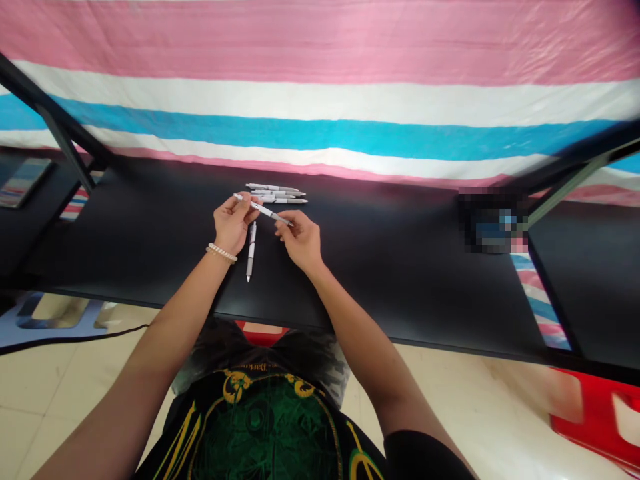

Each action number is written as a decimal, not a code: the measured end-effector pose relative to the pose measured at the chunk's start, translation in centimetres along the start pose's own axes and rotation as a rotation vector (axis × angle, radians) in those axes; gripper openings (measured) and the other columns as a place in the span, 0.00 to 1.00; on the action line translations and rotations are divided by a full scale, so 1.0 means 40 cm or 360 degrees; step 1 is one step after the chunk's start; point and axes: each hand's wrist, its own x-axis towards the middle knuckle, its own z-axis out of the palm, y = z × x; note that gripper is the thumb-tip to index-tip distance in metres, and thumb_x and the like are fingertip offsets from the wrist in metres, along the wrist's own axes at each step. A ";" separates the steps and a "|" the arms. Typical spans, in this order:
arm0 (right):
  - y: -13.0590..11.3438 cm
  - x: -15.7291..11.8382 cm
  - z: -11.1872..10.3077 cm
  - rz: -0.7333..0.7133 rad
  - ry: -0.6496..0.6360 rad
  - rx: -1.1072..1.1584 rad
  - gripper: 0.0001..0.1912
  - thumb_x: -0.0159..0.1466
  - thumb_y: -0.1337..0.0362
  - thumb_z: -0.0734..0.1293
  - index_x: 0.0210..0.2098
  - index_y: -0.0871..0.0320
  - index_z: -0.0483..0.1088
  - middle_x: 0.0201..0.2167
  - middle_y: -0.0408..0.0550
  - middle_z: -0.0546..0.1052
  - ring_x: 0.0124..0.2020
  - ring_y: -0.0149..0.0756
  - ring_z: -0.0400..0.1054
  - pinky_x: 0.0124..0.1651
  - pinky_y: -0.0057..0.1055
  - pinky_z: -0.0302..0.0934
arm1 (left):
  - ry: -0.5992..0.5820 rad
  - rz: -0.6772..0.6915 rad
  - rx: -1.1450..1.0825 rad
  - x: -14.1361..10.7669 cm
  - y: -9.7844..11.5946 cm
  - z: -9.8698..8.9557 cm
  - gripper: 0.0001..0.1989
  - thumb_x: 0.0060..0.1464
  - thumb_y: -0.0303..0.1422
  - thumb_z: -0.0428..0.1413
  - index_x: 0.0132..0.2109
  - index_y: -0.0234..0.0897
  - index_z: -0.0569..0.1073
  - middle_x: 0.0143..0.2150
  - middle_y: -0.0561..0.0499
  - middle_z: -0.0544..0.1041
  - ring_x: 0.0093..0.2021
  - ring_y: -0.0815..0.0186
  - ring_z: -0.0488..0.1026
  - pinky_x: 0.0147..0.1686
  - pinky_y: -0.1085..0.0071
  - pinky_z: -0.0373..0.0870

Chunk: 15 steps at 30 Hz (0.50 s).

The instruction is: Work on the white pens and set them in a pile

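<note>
My left hand (231, 223) and my right hand (300, 241) are raised a little above a black table (380, 280). Between them lies a white retractable pen (265, 211), slanting down to the right. The left fingers pinch it near its upper end, and the right fingertips grip its lower end. A second white pen (251, 251) lies on the table just below the left fingers, pointing toward me. Beyond my hands, a small group of white pens (277, 193) lies side by side. A beaded bracelet (223, 252) circles my left wrist.
A pink, white and blue striped cloth (320, 113) hangs behind the table. A pixelated dark object (493, 220) stands on the table at the right. Black frame bars (60, 127) cross the upper left. A red stool (595, 413) stands on the tiled floor at the lower right.
</note>
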 end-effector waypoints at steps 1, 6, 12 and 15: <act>-0.002 0.000 -0.001 0.0008 -0.0001 -0.0025 0.18 0.67 0.47 0.67 0.41 0.56 0.74 0.27 0.43 0.77 0.22 0.29 0.71 0.26 0.27 0.66 | 0.0001 0.0000 0.0003 0.000 0.000 0.001 0.14 0.49 0.39 0.72 0.38 0.36 0.79 0.37 0.49 0.82 0.40 0.65 0.82 0.40 0.73 0.78; -0.012 -0.002 -0.007 0.0013 -0.0019 -0.0055 0.21 0.66 0.44 0.67 0.37 0.57 0.74 0.24 0.42 0.76 0.19 0.28 0.68 0.24 0.26 0.63 | -0.0007 -0.0004 0.0020 -0.003 0.001 0.003 0.15 0.48 0.40 0.72 0.38 0.36 0.80 0.37 0.49 0.82 0.40 0.65 0.82 0.39 0.73 0.78; -0.019 -0.001 -0.010 0.0038 -0.0094 -0.0001 0.22 0.66 0.43 0.67 0.41 0.56 0.74 0.24 0.41 0.75 0.18 0.27 0.66 0.22 0.25 0.61 | -0.0025 0.0010 0.0051 -0.004 0.000 0.004 0.15 0.49 0.41 0.72 0.38 0.36 0.80 0.36 0.49 0.82 0.38 0.66 0.82 0.36 0.76 0.78; -0.020 0.000 -0.012 0.0061 -0.0145 -0.0010 0.21 0.67 0.44 0.66 0.38 0.57 0.74 0.23 0.41 0.74 0.17 0.27 0.64 0.21 0.25 0.59 | -0.0022 0.0004 0.0086 -0.005 -0.003 0.004 0.16 0.49 0.42 0.71 0.39 0.36 0.80 0.37 0.48 0.83 0.38 0.66 0.82 0.36 0.75 0.78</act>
